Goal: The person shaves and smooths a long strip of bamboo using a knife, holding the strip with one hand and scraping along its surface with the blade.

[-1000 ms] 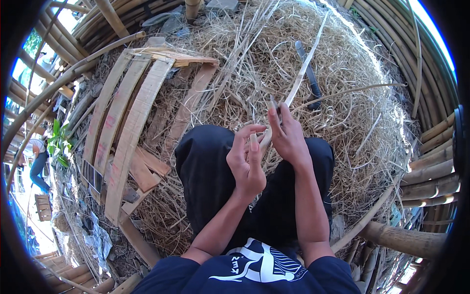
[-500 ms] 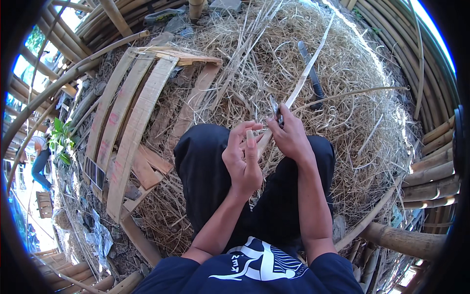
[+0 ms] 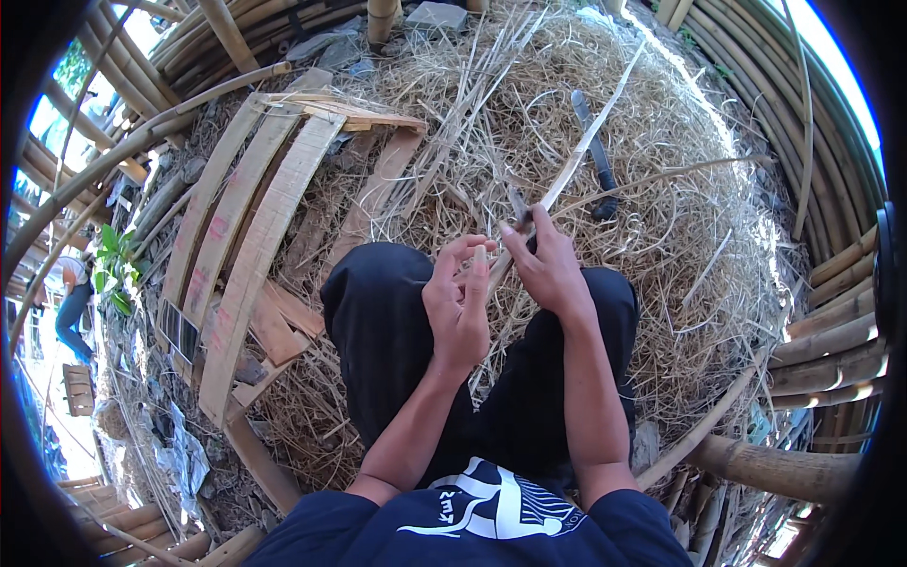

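A long pale bamboo strip (image 3: 588, 142) runs from the far right down between my hands, over my knees. My right hand (image 3: 550, 267) is closed around a small knife (image 3: 517, 200); its blade points up and away, beside the strip. Most of its dark handle is hidden by my fingers. Close by on the left, my left hand (image 3: 456, 307) curls its fingers at the strip's near end, which is partly hidden. One raised digit of that hand has a pale covering at its tip. Beyond my right hand, a large dark-handled knife (image 3: 595, 156) lies on the shavings.
Curly bamboo shavings (image 3: 680, 255) cover the ground around me. Wooden slats (image 3: 274, 208) form a crate-like frame to my left. A bamboo pole (image 3: 784, 468) lies at the lower right. Stacked bamboo (image 3: 822, 142) borders the right. Another person (image 3: 73, 307) is far left.
Both hands have shifted slightly left, and the right hand with its small knife sits a little lower. The bamboo strip has moved slightly with them. The large knife still lies on the shavings.
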Demonstrator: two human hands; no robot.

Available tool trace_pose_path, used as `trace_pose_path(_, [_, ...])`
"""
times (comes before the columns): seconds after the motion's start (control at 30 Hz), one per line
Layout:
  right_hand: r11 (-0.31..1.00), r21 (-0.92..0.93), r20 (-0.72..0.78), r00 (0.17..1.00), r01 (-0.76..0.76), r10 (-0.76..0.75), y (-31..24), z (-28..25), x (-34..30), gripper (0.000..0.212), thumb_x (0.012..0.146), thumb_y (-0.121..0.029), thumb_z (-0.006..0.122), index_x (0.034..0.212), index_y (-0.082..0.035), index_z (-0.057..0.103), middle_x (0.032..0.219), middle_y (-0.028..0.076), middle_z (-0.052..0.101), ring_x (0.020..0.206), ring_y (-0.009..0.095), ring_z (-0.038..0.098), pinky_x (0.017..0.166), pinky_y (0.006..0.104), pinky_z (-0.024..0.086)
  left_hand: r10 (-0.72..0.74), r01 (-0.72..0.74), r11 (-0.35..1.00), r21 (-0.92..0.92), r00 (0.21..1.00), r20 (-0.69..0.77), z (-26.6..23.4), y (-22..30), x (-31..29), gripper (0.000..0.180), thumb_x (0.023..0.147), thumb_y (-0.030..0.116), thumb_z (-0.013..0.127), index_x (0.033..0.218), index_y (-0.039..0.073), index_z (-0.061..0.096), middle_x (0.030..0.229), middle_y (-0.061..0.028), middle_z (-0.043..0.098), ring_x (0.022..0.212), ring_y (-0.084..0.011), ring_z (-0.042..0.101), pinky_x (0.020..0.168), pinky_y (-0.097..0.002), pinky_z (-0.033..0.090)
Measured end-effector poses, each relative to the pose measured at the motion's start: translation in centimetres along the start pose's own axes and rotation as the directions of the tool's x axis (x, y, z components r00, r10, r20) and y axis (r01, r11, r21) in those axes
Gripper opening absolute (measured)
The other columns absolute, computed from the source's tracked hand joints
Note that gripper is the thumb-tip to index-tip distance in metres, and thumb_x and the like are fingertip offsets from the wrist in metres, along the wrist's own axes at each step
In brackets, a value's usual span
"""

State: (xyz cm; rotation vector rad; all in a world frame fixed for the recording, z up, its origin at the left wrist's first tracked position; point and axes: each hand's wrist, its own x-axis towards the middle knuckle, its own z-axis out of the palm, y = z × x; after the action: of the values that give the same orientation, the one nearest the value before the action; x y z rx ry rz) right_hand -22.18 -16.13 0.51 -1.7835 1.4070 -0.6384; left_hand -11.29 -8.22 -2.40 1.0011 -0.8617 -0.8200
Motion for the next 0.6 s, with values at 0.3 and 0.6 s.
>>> trace_pose_path(0.3, [0.992,0.090,0.091,0.992,-0.092,0.084,0.4,-0.8,-0.6,0.054,0.092,-0.028,0.056,0.132,-0.008,0.024,0.081,0.023,0.063,0.076,0.037,0.063,0.073,0.0427,0.047,-0.615,0.652,0.758,-0.024,0.725,0.310,-1.3,0.8,0.7,0.045,0.091,0.012,0.060,0.130,-0.005,0.045,0.088,-0.0087,0.061,0.049,-0.0075,0.054,0.041,-0.0216,0.043])
trace_pose_path(0.6, [0.832,0.551,0.026,0.995,0.065,-0.095,2.1,0.7,-1.0,0.054,0.079,0.004,0.048,0.125,-0.007,0.021,0.109,0.019,0.053,0.095,0.020,0.056,0.086,0.0325,0.045,-0.611,0.708,0.633,-0.314,0.705,0.360,-2.7,1.2,0.9,0.053,0.086,0.000,0.060,0.136,-0.003,0.042,0.085,-0.0004,0.059,0.045,0.0003,0.040,0.040,-0.0181,0.040])
